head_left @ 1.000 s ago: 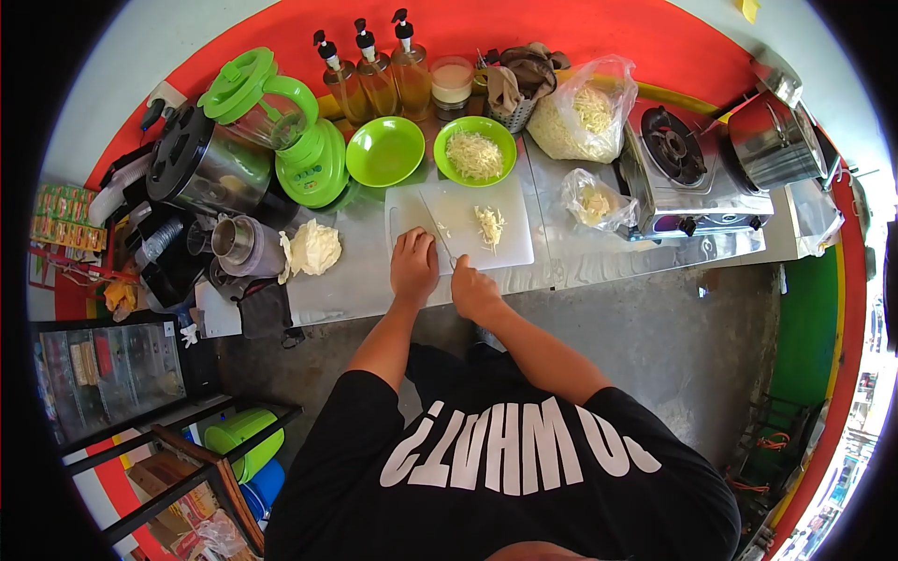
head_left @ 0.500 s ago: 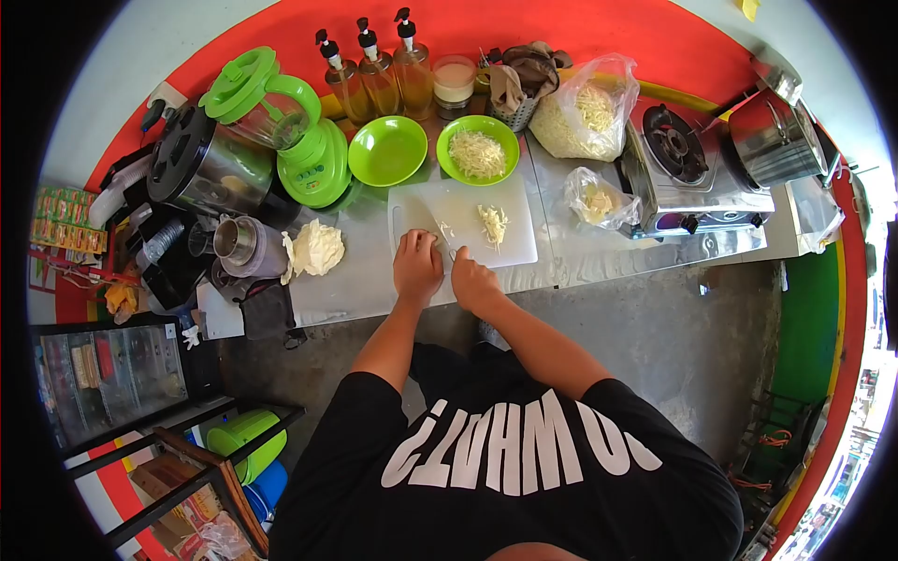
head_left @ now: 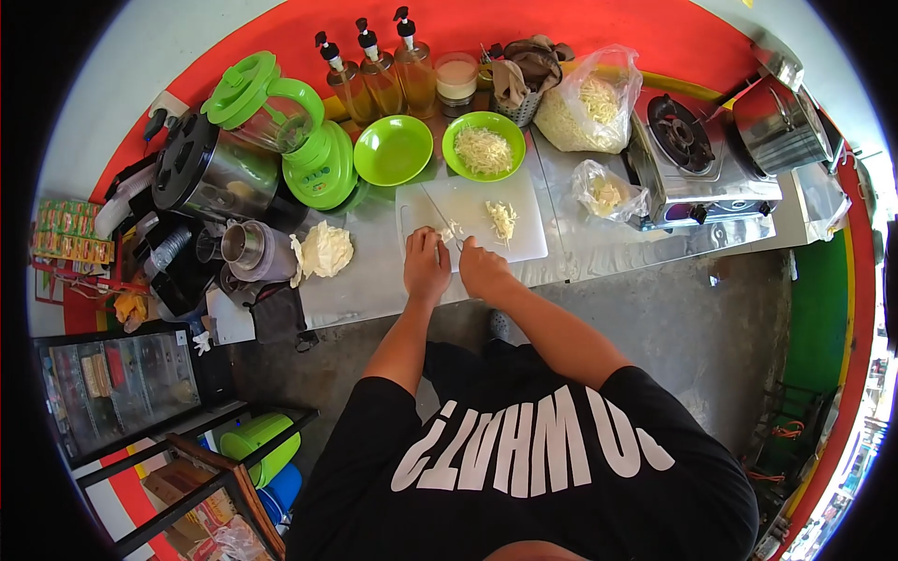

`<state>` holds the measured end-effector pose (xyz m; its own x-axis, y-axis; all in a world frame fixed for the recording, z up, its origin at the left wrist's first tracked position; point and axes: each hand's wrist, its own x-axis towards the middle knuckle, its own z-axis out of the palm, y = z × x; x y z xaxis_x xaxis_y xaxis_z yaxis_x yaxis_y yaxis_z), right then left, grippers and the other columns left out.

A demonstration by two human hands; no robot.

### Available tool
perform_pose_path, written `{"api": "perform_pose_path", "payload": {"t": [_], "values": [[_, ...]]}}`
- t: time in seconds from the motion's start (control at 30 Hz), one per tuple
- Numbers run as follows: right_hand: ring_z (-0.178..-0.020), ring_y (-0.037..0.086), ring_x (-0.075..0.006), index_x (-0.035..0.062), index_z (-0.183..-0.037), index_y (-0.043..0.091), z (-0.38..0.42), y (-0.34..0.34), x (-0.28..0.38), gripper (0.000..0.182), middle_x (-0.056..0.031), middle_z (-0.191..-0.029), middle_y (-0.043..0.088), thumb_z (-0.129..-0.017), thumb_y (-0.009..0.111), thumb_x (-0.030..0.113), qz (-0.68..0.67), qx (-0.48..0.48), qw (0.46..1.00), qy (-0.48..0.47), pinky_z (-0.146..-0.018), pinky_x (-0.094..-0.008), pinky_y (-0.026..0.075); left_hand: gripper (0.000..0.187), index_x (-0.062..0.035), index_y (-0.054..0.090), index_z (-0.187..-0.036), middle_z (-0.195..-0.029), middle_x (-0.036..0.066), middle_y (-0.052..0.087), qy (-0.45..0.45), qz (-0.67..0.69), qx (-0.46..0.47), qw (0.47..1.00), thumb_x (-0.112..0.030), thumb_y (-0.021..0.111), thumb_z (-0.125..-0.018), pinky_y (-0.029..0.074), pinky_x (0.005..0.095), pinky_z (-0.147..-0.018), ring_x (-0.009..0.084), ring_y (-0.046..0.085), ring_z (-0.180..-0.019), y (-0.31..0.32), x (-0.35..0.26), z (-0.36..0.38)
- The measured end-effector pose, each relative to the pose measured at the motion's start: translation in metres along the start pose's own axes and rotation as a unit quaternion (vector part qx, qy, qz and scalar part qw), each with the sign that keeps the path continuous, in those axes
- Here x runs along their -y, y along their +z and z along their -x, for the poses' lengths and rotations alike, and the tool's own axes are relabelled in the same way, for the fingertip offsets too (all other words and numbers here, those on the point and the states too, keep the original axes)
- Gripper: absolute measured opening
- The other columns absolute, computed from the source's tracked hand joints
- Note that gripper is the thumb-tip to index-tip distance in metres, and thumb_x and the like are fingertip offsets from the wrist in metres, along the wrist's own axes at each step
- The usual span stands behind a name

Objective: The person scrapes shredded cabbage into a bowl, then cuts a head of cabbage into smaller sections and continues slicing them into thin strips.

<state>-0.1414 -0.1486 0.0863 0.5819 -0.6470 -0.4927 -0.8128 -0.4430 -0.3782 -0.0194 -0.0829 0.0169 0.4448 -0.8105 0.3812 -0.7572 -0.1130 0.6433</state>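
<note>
A white cutting board (head_left: pixel 524 245) lies at the counter's front edge. On its left part my left hand (head_left: pixel 427 264) presses down with curled fingers; what is under the fingertips is hidden. My right hand (head_left: pixel 485 270) grips a knife (head_left: pixel 443 214), its thin blade pointing away and to the left, beside my left fingertips. Small pale cut pieces (head_left: pixel 453 227) lie against the blade. To the right on the board is a heap of pale thin strips (head_left: pixel 502 220). Just behind the board, a green bowl (head_left: pixel 516 140) holds more pale shreds (head_left: pixel 483 151).
Another green bowl (head_left: pixel 417 157), a green blender (head_left: pixel 319 166) and pump bottles (head_left: pixel 414 70) stand behind. Left lies a crumpled pale wrapping (head_left: pixel 325 250). To the right are a large bag of shreds (head_left: pixel 589 112), a small bag (head_left: pixel 608 194) and a gas stove (head_left: pixel 702 192) with a pot (head_left: pixel 781 131).
The view has shifted slightly, so everything sits a little differently in it. The small pile of cut pieces by the blade looks larger. Both hands stay at the same part of the board.
</note>
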Motion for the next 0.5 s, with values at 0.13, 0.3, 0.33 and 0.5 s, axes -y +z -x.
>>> {"api": "perform_pose_path", "payload": {"t": [0.13,0.3,0.33,0.5], "values": [[-0.099,0.073,-0.0424,-0.0045,-0.116,0.044,0.012,0.012,-0.001,0.035,-0.0291,-0.103,0.072,-0.090,0.064,0.005,-0.006,0.012,1.000,0.015,-0.084,-0.0461,0.060,0.008,-0.0041,0.058,-0.098,-0.112,0.012,0.060,0.003,0.005,-0.001,1.000,-0.003,0.058,-0.090,0.048,0.0449,-0.090,0.0357,0.057,-0.108,0.002,0.002,0.000],[-0.101,0.073,-0.0424,-0.0045,-0.117,0.044,-0.006,0.018,-0.001,0.040,-0.0286,-0.107,0.071,-0.087,0.068,0.006,-0.034,-0.017,0.999,0.018,-0.086,-0.0459,0.060,0.009,-0.0040,0.057,-0.099,-0.111,0.012,0.060,-0.002,-0.001,-0.007,1.000,-0.003,0.058,-0.090,0.048,0.0448,-0.090,0.0363,0.057,-0.108,0.002,0.000,0.000],[-0.101,0.073,-0.0424,-0.0045,-0.117,0.044,-0.005,0.013,0.001,0.040,-0.0286,-0.107,0.071,-0.087,0.068,0.006,-0.037,-0.017,0.999,0.019,-0.086,-0.0459,0.060,0.011,-0.0048,0.057,-0.101,-0.112,0.012,0.060,-0.001,-0.007,-0.002,1.000,-0.004,0.058,-0.091,0.049,0.0453,-0.090,0.0357,0.057,-0.108,0.003,0.002,0.000],[-0.102,0.071,-0.0457,-0.0055,-0.116,0.043,0.014,0.003,0.007,0.034,-0.0329,-0.103,0.070,-0.089,0.062,0.002,-0.036,0.024,0.999,0.024,-0.089,-0.0494,0.057,0.016,-0.0057,0.057,-0.107,-0.114,0.011,0.060,-0.013,-0.031,0.006,0.999,-0.006,0.058,-0.091,0.049,0.0455,-0.090,0.0351,0.057,-0.108,0.000,-0.003,-0.001]]}}
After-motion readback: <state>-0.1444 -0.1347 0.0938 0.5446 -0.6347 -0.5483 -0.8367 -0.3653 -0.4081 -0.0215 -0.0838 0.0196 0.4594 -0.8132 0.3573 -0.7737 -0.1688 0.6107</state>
